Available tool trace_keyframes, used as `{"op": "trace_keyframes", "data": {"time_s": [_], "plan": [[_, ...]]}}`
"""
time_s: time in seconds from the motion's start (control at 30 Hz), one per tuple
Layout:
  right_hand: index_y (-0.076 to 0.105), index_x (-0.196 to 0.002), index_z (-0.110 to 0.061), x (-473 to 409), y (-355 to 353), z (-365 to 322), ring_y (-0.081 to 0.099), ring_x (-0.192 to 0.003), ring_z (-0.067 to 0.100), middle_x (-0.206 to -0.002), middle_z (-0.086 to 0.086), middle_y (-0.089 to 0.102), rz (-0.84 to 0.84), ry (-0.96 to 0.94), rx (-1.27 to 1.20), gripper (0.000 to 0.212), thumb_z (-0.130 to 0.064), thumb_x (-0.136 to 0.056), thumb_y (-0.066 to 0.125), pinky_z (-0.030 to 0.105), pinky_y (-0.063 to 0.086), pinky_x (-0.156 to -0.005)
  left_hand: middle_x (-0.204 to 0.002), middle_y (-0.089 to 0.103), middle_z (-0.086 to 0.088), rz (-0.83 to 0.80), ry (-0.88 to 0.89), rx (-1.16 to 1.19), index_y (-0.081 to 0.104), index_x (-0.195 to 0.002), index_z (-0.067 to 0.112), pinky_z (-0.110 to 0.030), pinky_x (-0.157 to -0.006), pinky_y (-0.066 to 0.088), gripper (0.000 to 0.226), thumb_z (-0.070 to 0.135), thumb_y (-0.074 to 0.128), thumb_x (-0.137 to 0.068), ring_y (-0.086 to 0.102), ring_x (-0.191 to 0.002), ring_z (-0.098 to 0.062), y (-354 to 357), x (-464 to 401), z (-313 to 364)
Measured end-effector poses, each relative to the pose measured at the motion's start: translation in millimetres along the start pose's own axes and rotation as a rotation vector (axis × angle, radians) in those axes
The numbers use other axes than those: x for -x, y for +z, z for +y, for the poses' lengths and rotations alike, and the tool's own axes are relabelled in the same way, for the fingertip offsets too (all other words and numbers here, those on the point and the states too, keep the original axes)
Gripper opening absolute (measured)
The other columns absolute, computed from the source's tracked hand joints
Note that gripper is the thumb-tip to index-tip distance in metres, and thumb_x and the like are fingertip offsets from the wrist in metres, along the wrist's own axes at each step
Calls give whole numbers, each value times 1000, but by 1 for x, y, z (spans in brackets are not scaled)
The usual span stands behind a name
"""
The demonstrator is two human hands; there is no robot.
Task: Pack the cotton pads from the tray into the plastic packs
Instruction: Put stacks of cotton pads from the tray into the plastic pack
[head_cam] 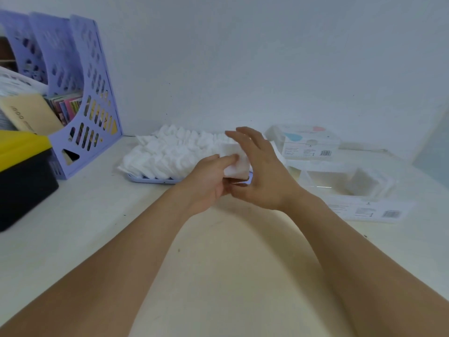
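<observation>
Cotton pads: a loose white heap in frame centre, piled on a lavender tray whose edge shows only at the heap's lower side. The tray sits on a pale table, close to the white wall.

A small stack of pads is held just above the tray's right end, between both hands. Left hand grips the stack from the left, thumb laid across its top and fingers curled beneath. Right hand cups the stack's right side, fingers loosely spread and arched above it, thumb tucked below; grip looks light.

Plastic packs, right of frame: a clear one lies on the table just right of the right wrist, printed label toward the lower edge. A second pack sits behind it, nearer the wall, with blue and pink marks on top.

Upper left: lavender file holders with books. Left edge: a yellow-and-black box.
</observation>
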State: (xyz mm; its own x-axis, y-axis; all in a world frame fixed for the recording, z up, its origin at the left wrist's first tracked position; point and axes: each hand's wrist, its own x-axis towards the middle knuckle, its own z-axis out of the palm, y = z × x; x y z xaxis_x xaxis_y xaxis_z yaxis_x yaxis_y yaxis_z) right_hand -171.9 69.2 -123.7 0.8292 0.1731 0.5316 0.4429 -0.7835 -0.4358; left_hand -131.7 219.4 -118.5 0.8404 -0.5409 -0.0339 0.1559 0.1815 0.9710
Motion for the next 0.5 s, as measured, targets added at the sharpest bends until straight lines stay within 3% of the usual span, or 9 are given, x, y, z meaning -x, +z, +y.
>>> {"op": "trace_keyframes", "data": {"time_s": [0.07,0.13,0.3,0.4,0.5], "plan": [[37,-152,-21,-3,2,0,39,-137,19,-152,-2,36,-15,47,28,88,-34,-77,80,35,38,-111,-125,69,-18,-4,-12,-53,55,-133,3,-34,-79,58,35,19,54,-102,70,-109,-26,0,-1,-1],[41,-149,-17,-4,1,-1,50,-125,16,-142,0,47,11,93,-1,79,-27,-82,80,29,42,-103,-123,70,-18,-13,-14,-81,56,-133,3,-35,-80,57,36,20,58,-101,70,-108,-28,1,-2,-1],[48,-143,-22,-4,4,-7,60,-108,6,-128,-9,59,23,86,-197,78,-22,-76,87,21,49,-88,-113,74,-15,-52,-32,5,67,-121,2,-32,-78,61,28,17,62,-98,73,-102,-25,-1,4,5],[45,-143,-32,-5,0,-7,56,-118,1,-136,-10,53,80,154,-402,79,-19,-77,86,19,51,-92,-111,75,-17,149,78,65,65,-122,1,-30,-68,63,30,19,65,-97,75,-95,-28,-11,-2,13],[62,-125,-25,-7,2,4,62,-102,4,-115,-9,66,210,345,-351,45,-22,-80,70,22,51,-83,-105,76,-12,472,259,44,65,-116,8,-27,-61,59,26,28,61,-101,77,-83,-22,-31,-10,19]]}}
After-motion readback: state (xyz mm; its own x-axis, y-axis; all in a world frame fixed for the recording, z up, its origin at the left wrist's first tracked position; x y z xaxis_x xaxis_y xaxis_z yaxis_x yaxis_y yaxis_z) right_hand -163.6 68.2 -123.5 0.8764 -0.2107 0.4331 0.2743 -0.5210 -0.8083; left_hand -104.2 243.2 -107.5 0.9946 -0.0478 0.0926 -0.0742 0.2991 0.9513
